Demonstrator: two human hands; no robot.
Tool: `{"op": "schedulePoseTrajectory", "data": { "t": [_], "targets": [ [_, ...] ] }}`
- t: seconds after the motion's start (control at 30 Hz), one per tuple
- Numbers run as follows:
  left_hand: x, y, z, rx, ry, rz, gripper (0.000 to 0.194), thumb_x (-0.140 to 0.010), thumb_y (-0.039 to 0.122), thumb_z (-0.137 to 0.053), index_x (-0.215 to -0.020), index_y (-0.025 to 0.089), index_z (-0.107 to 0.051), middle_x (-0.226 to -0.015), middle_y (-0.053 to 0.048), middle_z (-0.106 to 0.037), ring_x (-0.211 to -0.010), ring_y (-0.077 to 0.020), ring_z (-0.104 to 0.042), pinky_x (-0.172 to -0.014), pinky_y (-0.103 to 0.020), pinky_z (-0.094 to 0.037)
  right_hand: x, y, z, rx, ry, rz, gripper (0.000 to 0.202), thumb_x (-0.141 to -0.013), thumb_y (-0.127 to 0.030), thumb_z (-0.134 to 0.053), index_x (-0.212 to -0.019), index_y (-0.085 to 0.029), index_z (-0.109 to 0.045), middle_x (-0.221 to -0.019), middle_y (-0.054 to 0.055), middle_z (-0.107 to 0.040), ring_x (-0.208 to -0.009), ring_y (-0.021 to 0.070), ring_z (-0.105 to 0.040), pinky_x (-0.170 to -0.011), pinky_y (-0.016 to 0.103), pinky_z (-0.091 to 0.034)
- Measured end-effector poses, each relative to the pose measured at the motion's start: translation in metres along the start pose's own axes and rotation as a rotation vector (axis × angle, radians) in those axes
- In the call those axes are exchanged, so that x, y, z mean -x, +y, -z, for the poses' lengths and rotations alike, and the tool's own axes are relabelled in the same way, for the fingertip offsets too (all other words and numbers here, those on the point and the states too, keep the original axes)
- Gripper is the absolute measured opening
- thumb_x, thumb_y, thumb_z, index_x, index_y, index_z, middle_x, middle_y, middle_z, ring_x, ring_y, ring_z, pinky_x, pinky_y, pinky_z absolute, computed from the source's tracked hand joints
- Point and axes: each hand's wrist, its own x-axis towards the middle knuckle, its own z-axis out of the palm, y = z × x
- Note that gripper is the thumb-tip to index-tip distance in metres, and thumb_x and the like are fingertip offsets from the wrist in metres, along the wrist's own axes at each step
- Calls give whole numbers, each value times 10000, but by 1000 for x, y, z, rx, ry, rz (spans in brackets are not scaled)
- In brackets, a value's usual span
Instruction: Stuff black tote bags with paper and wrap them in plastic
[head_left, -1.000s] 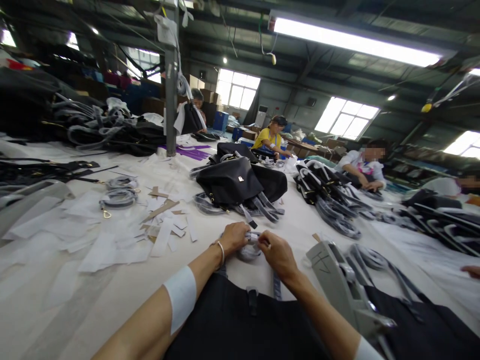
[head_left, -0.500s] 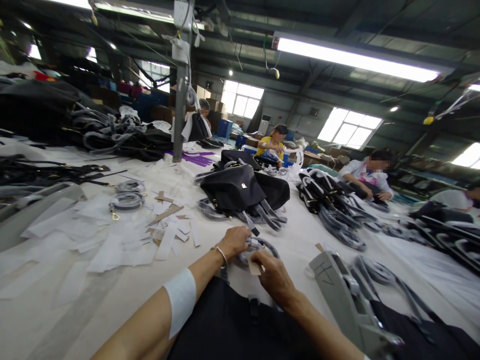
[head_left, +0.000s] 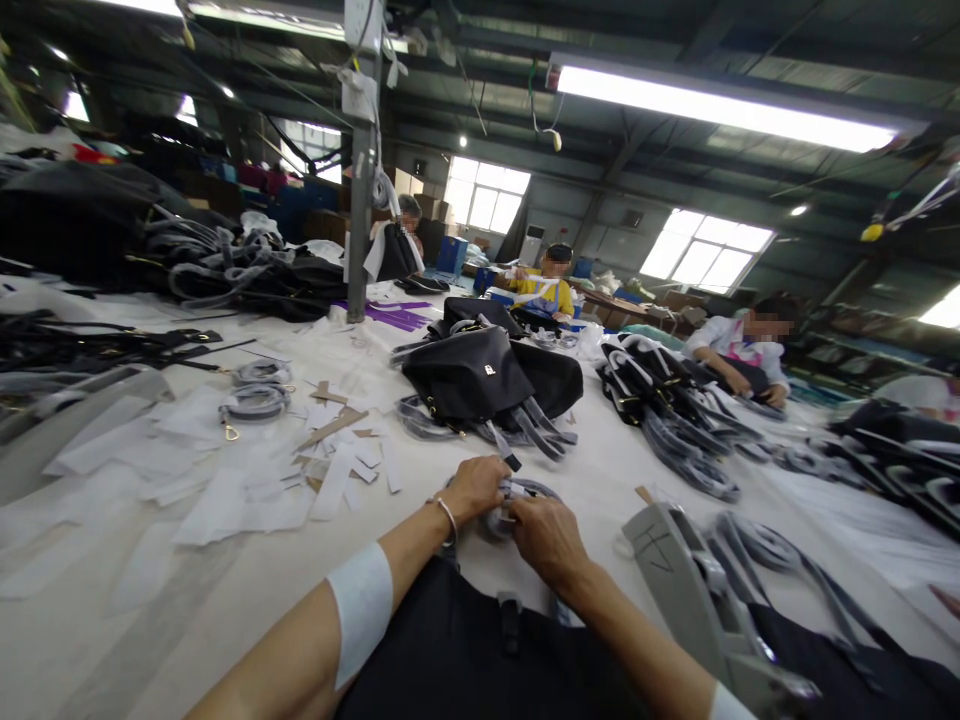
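Clock positions taken from our hands, twelve straight ahead. Item: one black bag (head_left: 480, 660), lying flat at six o'clock, nearest us, a dark tab at the middle of its upper edge. Item: one plastic-wrapped strap coil (head_left: 495, 524), just beyond that edge, directly between our two hands and touched by both. Our left hand (head_left: 478, 487), at the coil's ten o'clock, grasps its rim with bent fingers; our right hand (head_left: 550, 540), at its four o'clock, has the fingers curled in against it, though we cannot tell exactly what they pinch. Item: one grey dispenser (head_left: 664, 555), hand-marked, at four o'clock, with a second black bag (head_left: 832, 655) beyond its right side. Item: white paper strips (head_left: 217, 490), loose at nine o'clock on the white table (head_left: 180, 620). Item: two wrapped coils (head_left: 255, 402), gold clasp showing, at ten. Item: one emblem-bearing black bag (head_left: 465, 378), at twelve. Item: a row of bags (head_left: 637, 375), at one. Farther off, a co-worker in yellow (head_left: 555, 295), near twelve.
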Motion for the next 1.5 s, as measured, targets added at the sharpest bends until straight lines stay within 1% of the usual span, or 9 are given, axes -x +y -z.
{"op": "schedulePoseTrajectory", "data": {
  "t": [0.3,0.4,0.5,0.7,0.9,1.1,1.23,1.33,1.5],
  "targets": [
    [1,6,-4,5,-54,-13,228,-843,268,-556,-1023,231,-691,-1078,-75,-695,-1004,-247,-656,-846,-317,-503,-7,3,6,-16,-33,71,193,-906,-94,-501,-903,-152,-685,-929,129,-680,-885,238,-618,-768,360,-349],
    [0,3,-8,11,-74,-4,230,-836,250,-555,-1017,229,-695,-1050,-75,-699,-994,-248,-655,-840,-314,-497,-1,-1,7,-77,-23,127,210,-905,-93,-499,-1001,-176,-666,-977,113,-674,-933,236,-601,-805,354,-351],
    [-1,1,-10,5,-74,-1,232,-828,258,-571,-1023,231,-694,-1040,-69,-699,-987,-243,-652,-836,-305,-492,4,2,1,-155,-22,137,164,-880,-107,-550,-917,-199,-680,-884,71,-678,-858,201,-604,-786,317,-367],
    [2,0,-12,-16,-76,-44,244,-848,329,-580,-1055,240,-675,-1070,-66,-680,-987,-244,-643,-826,-307,-493,8,17,-24,-330,63,-133,148,-867,-162,-550,-853,-208,-689,-895,42,-677,-824,188,-604,-697,281,-390],
    [4,1,-16,-28,-95,-131,296,-833,299,-625,-1125,252,-628,-1064,-55,-655,-1025,-247,-613,-829,-318,-493,8,17,-40,-503,86,-304,147,-834,-228,-565,-831,-185,-706,-906,47,-641,-838,176,-589,-763,281,-433],
    [5,7,-22,-26,-52,-160,212,-885,333,-591,-1034,185,-622,-1058,-92,-622,-1025,-259,-581,-847,-354,-483,-10,47,-21,-665,-161,-324,87,-723,-230,-669,-740,-190,-745,-681,-2,-671,-679,156,-608,-636,238,-434],
    [9,9,-25,-22,-14,-154,186,-887,291,-594,-1038,182,-601,-1054,-77,-613,-1009,-239,-570,-874,-349,-467,-36,71,-8,-675,-177,-425,226,-837,-290,-563,-900,-183,-752,-784,15,-711,-768,161,-631,-678,235,-434],
    [12,9,-27,-30,13,-147,182,-889,265,-596,-1050,182,-585,-1050,-73,-609,-1011,-235,-557,-885,-355,-460,-60,76,-14,-655,-251,-495,212,-817,-302,-603,-728,-151,-724,-703,51,-687,-779,190,-631,-676,251,-428],
    [16,6,-30,-33,72,-175,275,-899,282,-603,-1156,202,-546,-1116,-67,-600,-1044,-233,-531,-930,-373,-446,-83,78,-25,-768,-586,-548,372,-753,-418,-698,-502,-157,-611,-444,54,-563,-531,184,-575,-527,269,-436]
  ]
}}
